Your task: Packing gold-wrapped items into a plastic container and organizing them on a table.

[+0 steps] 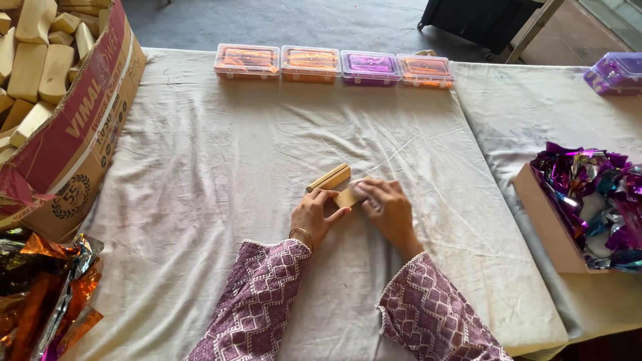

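Two small tan wooden blocks lie on the cloth-covered table (221, 154). The farther wooden block (329, 178) rests free on the cloth. The nearer wooden block (349, 196) is pinched between both hands. My left hand (313, 215) grips its left end with the thumb along the block. My right hand (386, 208) covers its right end with the fingers laid over it. Both arms wear purple patterned sleeves, and a thin bangle circles the left wrist.
A cardboard box (80, 140) full of wooden blocks stands at the far left. Several clear lidded boxes (333, 65) with orange and purple contents line the far edge. Purple foil wrappers fill a carton (588, 207) at right; orange foil (40, 294) lies at near left.
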